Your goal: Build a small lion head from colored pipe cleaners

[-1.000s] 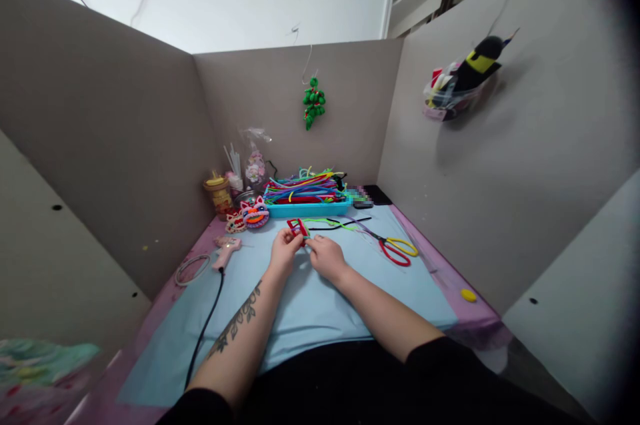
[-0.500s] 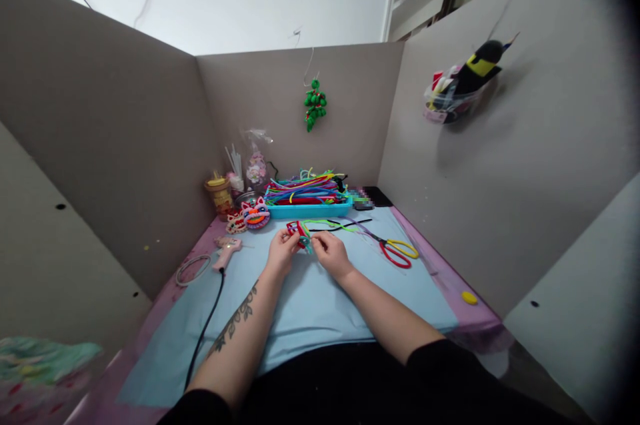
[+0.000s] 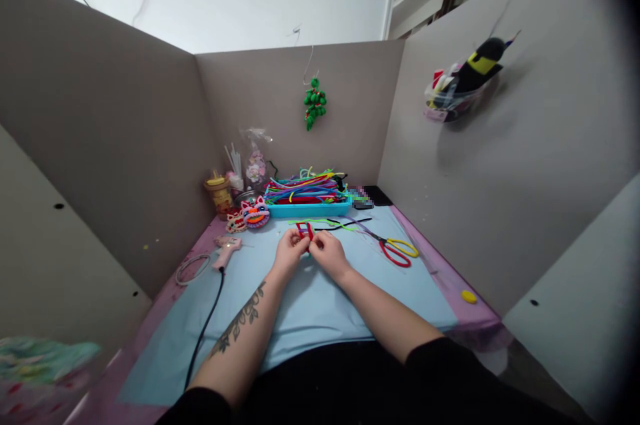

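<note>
Our left hand (image 3: 289, 256) and right hand (image 3: 330, 254) pinch the red pipe-cleaner piece (image 3: 311, 232) from opposite sides (presumably to hold it steady).

A craft workshop booth: grey partitions (image 3: 355, 112) enclose a table (image 3: 410, 298), where a blue tray (image 3: 310, 210) brims with colourful fuzzy stems (image 3: 306, 189). Nearer than the tray lie a glue gun (image 3: 227, 252), to its left, and scissors (image 3: 384, 242), to its right; a green ornament (image 3: 315, 102) hangs above it.
</note>
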Tool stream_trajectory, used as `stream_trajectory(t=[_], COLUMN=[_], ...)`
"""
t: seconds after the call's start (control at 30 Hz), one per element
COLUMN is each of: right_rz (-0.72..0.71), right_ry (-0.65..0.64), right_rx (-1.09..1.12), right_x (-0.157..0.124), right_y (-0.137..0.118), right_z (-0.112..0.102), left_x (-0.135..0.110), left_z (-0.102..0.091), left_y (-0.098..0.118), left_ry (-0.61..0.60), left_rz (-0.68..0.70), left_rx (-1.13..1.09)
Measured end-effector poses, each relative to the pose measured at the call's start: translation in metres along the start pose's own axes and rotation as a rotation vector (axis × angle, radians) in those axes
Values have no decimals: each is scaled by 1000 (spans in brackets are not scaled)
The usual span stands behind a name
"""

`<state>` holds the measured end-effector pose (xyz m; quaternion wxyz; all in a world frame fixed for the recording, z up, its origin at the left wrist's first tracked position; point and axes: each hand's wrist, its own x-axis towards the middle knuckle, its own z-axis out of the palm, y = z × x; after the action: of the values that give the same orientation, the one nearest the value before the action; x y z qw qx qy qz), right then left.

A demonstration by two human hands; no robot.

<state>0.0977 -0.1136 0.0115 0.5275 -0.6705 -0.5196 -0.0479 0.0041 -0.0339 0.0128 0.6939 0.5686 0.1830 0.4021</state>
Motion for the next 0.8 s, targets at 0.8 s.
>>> stream_trajectory(t=[0.8], right_rz=[-504], right_ry=[-73], right_rx=[-116], right_x=[-3], right_y=[9], right_z=[-4], left_x=[6], left_z=[-9], left_y=[5], left_ry=[132], left_rz=[-137], left_rx=[-201])
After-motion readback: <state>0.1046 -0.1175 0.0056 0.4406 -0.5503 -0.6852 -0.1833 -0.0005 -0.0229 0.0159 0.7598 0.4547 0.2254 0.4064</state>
